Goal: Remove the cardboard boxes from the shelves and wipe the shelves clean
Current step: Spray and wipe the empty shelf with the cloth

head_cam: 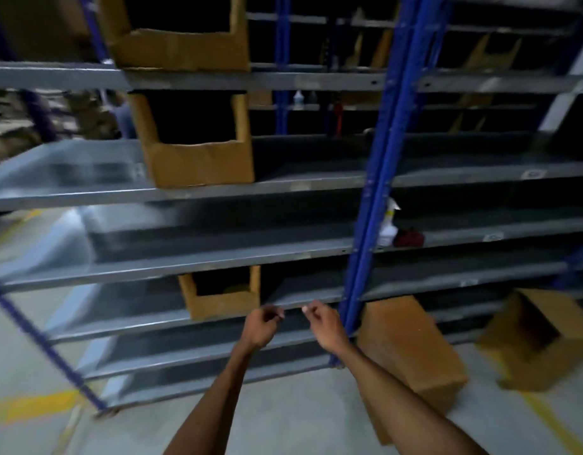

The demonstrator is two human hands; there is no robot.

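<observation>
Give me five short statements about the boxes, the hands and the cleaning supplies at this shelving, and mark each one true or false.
1. Three cardboard boxes sit on the shelves left of the blue upright. True: top box, middle box, lower box.
2. Two boxes lie on the floor. True: near box, far box.
3. The left hand grips a box. False: it holds nothing.
4. The spray bottle stands on the floor. False: it stands on a shelf beside a dark red cloth.
5. The right hand holds the cloth. False: it holds nothing.

Open shelf (303, 178) right of the cardboard box (198, 165); blue upright (378, 178) bounds that gap.
</observation>
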